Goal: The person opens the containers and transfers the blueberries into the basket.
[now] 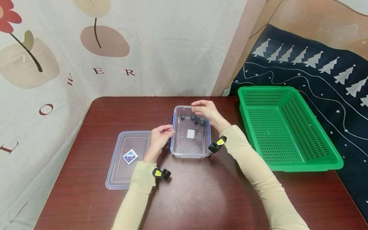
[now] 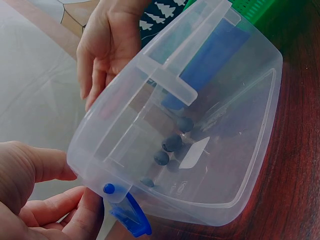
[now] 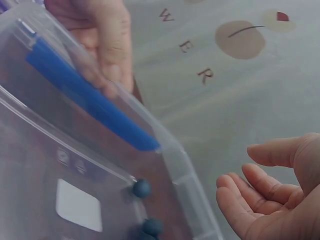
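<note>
A clear plastic food container point(image 1: 186, 156) with blue side clips point(image 2: 131, 217) lies lidless on the table. Several blueberries point(image 2: 172, 142) rest on its floor towards the far end. My left hand point(image 1: 159, 139) is at the container's left rim, thumb and fingers loosely bent; whether they touch the wall is hard to tell. Over the far right corner is my right hand point(image 1: 207, 111), its fingers relaxed and apart from the thumb, with nothing between them in the right wrist view. The clear lid point(image 1: 120, 172), bearing a blue-and-white label, lies flat at the left, partly behind my left hand.
A green slatted basket point(image 1: 290, 167) stands on the right side of the dark red wooden table point(image 1: 189, 198). Behind the table hangs a pale printed cloth point(image 1: 172, 48). Each wrist wears a black strap with a small camera.
</note>
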The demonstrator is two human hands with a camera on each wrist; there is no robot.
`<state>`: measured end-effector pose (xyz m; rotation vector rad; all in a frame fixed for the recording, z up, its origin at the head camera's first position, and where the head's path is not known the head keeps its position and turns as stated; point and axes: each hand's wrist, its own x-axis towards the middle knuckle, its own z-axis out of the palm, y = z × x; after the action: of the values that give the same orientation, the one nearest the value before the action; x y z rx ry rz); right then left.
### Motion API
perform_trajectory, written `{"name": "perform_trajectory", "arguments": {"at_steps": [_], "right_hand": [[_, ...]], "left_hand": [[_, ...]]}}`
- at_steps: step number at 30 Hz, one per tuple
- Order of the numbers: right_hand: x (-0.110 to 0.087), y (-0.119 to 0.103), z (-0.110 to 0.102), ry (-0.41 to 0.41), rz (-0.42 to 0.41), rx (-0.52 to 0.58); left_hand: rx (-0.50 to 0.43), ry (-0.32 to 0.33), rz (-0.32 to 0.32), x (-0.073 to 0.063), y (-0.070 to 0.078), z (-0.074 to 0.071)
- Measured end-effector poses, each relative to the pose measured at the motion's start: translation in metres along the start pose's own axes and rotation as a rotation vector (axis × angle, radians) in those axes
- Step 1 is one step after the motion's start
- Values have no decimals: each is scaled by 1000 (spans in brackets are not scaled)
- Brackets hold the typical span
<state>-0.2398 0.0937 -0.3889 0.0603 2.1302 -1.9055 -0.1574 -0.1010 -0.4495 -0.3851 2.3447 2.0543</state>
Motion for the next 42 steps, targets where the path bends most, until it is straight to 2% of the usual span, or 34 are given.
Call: {"name": "perform_trajectory", "arguments": {"at_steps": [5, 10, 20, 25, 32, 34, 38, 40, 42], "right_hand": [[6, 10, 16, -16, 38, -25], [13, 17, 28, -26, 58, -2], [23, 27, 38, 25, 134, -26], [28, 36, 42, 66, 137, -113], [104, 112, 39, 20, 101, -154], [97, 103, 42, 15, 125, -184], [56, 59, 52, 17, 171, -239], [45, 47, 55, 29, 170, -256], [44, 44, 58, 39, 179, -280]], "left_hand": [[0, 2, 0, 0, 0, 0], [2, 2, 3, 1, -1, 1], [15, -3, 0, 1, -2, 0], [12, -1, -5, 1, -2, 0], [-1, 2, -5, 2, -3, 1], [-5, 2, -4, 2, -2, 1], [-3, -1, -1, 1, -1, 0], [-4, -2, -2, 1, 0, 0], [-2, -1, -7, 1, 0, 0]]}}
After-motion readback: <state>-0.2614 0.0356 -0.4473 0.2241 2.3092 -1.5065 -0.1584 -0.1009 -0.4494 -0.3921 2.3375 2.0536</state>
